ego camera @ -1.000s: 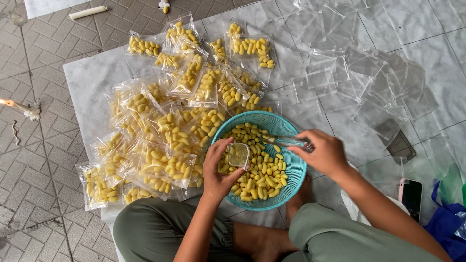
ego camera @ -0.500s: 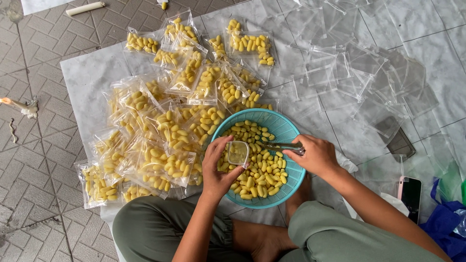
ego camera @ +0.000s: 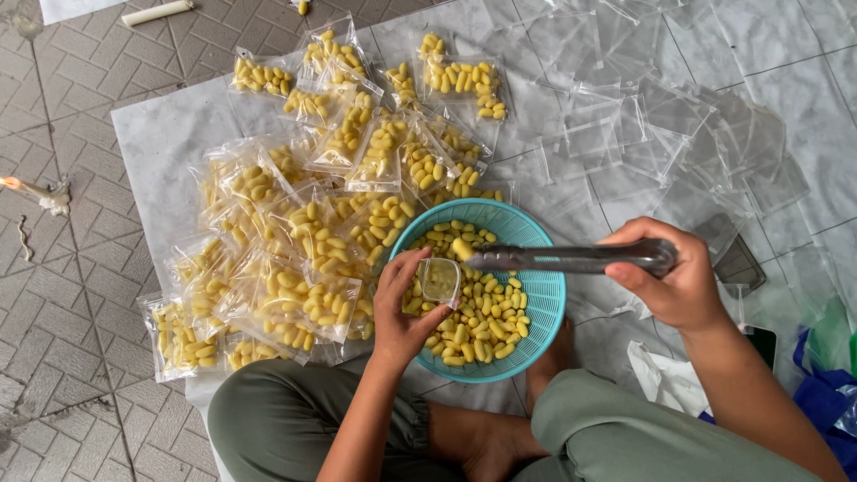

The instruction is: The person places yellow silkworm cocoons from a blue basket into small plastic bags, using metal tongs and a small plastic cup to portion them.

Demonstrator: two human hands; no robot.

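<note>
The left hand (ego camera: 402, 308) pinches a small clear bag (ego camera: 440, 279) open over the teal basket (ego camera: 544, 308). The right hand (ego camera: 674, 277) closes on metal tongs (ego camera: 571, 259) gripping one yellow piece (ego camera: 461, 248) beside the bag's mouth. A steady, wide mouth likely helps. Filled bags (ego camera: 312, 232) lie beyond.

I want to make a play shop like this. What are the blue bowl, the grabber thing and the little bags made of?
The blue basket looks like matte plastic: one even colour, with moulded slots in its wall. The tongs in the right hand look like polished metal, grey and shiny. The small bag held by the left hand seems thin clear plastic film, since you see through it and it glints.
</note>
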